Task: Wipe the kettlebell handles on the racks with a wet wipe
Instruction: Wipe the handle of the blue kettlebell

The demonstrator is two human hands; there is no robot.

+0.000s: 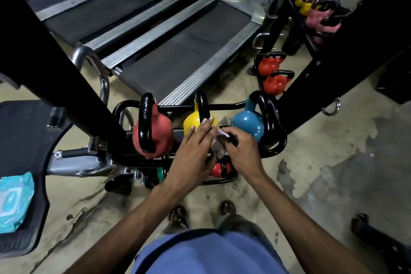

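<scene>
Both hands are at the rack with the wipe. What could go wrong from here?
The wipe is bunched in the right hand, so it may skip parts of the yellow kettlebell handle. Sandalled feet stand beside the rack; a nudged kettlebell could land on toes.

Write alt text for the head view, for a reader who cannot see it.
Seen from above, a person's right hand pinches a white wet wipe beside the straight-fingered left hand, over a rack holding pink, yellow and blue kettlebells with black handles. A teal wipe pack lies at far left.
</scene>
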